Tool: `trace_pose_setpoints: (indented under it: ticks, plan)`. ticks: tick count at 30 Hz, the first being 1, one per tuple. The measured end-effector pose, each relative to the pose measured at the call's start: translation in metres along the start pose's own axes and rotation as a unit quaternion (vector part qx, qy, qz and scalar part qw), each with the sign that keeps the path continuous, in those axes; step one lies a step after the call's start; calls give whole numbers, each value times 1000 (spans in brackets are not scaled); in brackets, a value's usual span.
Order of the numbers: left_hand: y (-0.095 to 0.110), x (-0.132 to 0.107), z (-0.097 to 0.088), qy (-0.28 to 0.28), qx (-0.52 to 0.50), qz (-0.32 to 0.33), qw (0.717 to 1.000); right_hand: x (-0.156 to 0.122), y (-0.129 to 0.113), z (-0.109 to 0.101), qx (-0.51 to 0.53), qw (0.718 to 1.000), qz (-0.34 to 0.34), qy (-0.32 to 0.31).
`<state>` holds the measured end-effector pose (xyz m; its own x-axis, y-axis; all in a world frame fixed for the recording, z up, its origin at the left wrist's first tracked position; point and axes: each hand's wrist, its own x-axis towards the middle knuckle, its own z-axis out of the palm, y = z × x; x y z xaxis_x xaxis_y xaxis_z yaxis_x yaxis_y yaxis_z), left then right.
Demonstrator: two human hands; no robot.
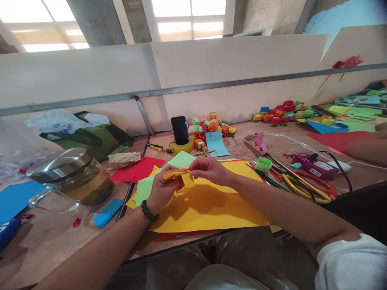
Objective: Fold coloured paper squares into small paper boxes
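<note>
A small piece of folded yellow paper [189,181] is held between my two hands, above a stack of coloured sheets. My left hand [165,186], with a green bead bracelet at the wrist, is closed on its left part. My right hand [207,170] pinches the piece at its upper right edge. Under both hands lies a large yellow-orange sheet [229,213], its front edge near the table's edge. Light green paper [143,191] shows beside my left hand. The fingers partly hide the folded piece.
A glass teapot [75,181] stands at left. A phone [179,131] leans upright in a yellow tape roll. Small paper boxes [213,127] are heaped behind. At right lie a pink glue gun [256,141], scissors [299,187] and a purple power strip [314,164]. Another person's arm [369,143] reaches in.
</note>
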<state>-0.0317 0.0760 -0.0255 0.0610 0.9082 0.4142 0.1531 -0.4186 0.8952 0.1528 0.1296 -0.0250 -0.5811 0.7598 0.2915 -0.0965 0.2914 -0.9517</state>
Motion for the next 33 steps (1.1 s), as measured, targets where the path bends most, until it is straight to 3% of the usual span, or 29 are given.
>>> trace_pose_setpoints:
  ticks: [6, 11, 17, 21, 24, 27, 30, 33]
  plan:
    - [7, -6, -2, 9, 49, 81, 995, -4, -16, -10, -11, 998, -3, -64]
    - [0, -8, -1, -19, 67, 88, 994, -8, -23, -18, -167, 979, -68, -92]
    - [-9, -8, 1, -82, 80, 46, 992, -15, -32, -17, -440, 865, -213, -118]
    - [-9, -8, 1, -90, 101, 53, 989, -19, -38, -8, -585, 771, -218, -127]
    - [-7, -7, 1, -73, 127, 80, 986, -19, -36, -4, -631, 741, -196, -118]
    - [-7, -7, 0, -58, 118, 75, 988, -18, -31, -5, -617, 759, -187, -89]
    - [-7, -6, -1, -41, 91, 61, 993, -16, -25, -9, -528, 826, -188, -56]
    - [-8, -6, -3, -25, 78, 52, 995, -14, -22, -12, -413, 889, -180, -76]
